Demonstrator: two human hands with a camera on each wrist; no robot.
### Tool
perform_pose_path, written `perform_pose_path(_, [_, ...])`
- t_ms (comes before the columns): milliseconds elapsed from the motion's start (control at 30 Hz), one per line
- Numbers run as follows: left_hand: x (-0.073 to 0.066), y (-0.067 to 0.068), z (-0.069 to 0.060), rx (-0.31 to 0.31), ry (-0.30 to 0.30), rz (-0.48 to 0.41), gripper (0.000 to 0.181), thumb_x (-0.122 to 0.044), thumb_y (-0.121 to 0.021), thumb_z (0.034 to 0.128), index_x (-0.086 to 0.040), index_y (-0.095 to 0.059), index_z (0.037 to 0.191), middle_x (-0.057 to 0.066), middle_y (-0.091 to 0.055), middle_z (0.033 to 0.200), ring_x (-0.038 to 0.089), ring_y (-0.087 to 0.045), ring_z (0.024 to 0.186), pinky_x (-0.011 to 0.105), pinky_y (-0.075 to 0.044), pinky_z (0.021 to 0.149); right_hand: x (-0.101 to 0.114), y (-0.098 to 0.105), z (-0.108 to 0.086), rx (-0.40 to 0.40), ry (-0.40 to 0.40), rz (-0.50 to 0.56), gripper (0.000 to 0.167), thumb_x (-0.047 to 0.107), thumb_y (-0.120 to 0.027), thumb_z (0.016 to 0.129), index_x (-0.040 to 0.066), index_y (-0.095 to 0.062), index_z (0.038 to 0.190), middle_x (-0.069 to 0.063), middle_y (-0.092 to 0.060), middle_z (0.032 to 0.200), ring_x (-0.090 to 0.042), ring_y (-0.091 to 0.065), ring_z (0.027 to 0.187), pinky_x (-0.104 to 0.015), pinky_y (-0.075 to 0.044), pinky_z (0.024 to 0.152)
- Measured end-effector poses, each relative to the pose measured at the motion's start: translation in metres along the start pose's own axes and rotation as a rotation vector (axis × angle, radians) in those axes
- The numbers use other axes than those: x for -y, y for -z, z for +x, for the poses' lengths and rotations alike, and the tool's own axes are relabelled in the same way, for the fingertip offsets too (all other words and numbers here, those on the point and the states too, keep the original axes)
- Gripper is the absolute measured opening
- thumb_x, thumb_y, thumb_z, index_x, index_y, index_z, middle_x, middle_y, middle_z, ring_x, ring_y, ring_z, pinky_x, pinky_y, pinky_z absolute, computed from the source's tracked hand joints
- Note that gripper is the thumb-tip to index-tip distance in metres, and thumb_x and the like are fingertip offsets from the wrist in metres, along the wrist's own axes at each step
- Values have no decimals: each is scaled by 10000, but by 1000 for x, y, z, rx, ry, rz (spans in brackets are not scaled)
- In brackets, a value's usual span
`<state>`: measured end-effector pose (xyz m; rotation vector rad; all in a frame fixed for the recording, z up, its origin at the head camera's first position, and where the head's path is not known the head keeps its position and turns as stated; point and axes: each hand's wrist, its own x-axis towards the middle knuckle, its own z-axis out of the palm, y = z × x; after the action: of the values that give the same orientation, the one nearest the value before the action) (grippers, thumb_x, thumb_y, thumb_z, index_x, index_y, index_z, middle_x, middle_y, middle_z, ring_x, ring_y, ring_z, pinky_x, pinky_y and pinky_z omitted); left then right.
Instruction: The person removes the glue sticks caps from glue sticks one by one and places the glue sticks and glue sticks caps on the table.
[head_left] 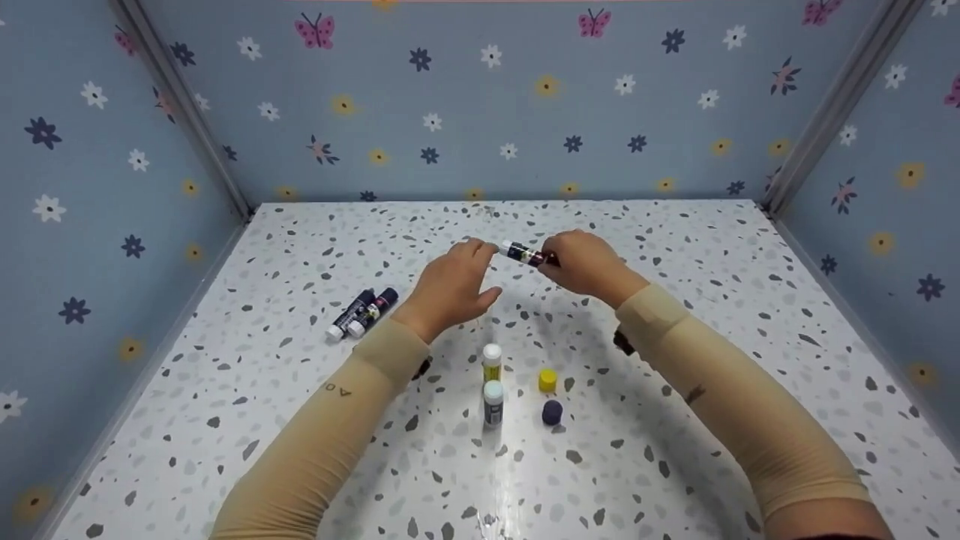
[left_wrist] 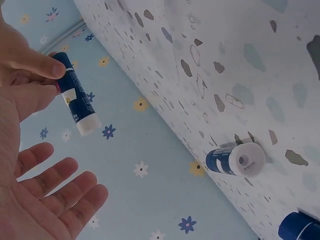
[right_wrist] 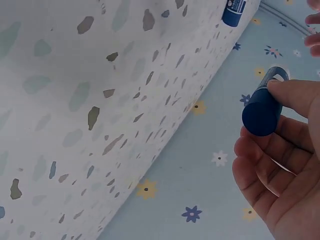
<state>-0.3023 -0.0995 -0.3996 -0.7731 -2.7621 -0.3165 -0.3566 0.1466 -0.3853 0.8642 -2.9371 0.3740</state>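
Note:
My right hand [head_left: 585, 262] grips a dark blue glue stick [head_left: 523, 253] above the back of the table, its white end pointing left. In the right wrist view the thumb and fingers hold it, with the round blue end facing the camera. My left hand [head_left: 454, 285] is just left of the white end, fingers extended and thumb apart. The left wrist view shows its palm [left_wrist: 45, 200] with nothing in it. Whether its fingertips touch the stick, I cannot tell.
Two dark blue glue sticks [head_left: 364, 313] lie side by side on the speckled table at left. A yellow-labelled glue stick [head_left: 492, 367] and a dark blue one [head_left: 493, 409] stand upright in front. Right of them sit a yellow cap [head_left: 547, 380] and a dark blue cap [head_left: 552, 412].

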Motion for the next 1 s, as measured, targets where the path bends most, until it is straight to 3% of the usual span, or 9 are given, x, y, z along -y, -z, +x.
perform_pose_path(333, [-10, 2, 9, -33, -51, 75, 578, -335, -772, 1020, -8, -568, 1452, 181, -665, 1383, 326, -701, 1198, 447, -632, 979, 23, 15, -21, -61, 89, -16, 202, 192, -726, 1038, 17, -774, 1124, -146, -759, 998, -304, -681, 860, -497, -590, 815])
perform_pose_path(500, [-15, 2, 11, -59, -77, 80, 518, -282, -788, 1010, 0, -601, 1403, 162, -704, 1245, 311, -718, 1082, 436, -639, 913, 32, 17, -32, -83, 143, -40, 204, 195, -740, 1035, 29, -778, 1149, -136, -766, 1041, -301, -695, 914, -491, -604, 828])
perform_pose_path(800, [-24, 0, 13, -87, -121, 112, 184, -154, -683, 1037, -28, -646, 1166, 124, -705, 1022, 275, -708, 882, 424, -640, 748, 44, 19, -47, -109, 204, -25, 177, 191, -764, 1025, 46, -781, 1124, -119, -743, 1017, -283, -675, 900, -462, -598, 787])
perform_pose_path(1000, [-26, -3, 13, -97, -116, 141, 108, -106, -695, 1005, -12, -679, 1055, 125, -721, 903, 286, -704, 737, 441, -622, 646, 50, 19, -53, -117, 223, 1, 163, 189, -763, 1022, 51, -783, 1107, -102, -752, 1015, -268, -681, 913, -455, -597, 807])
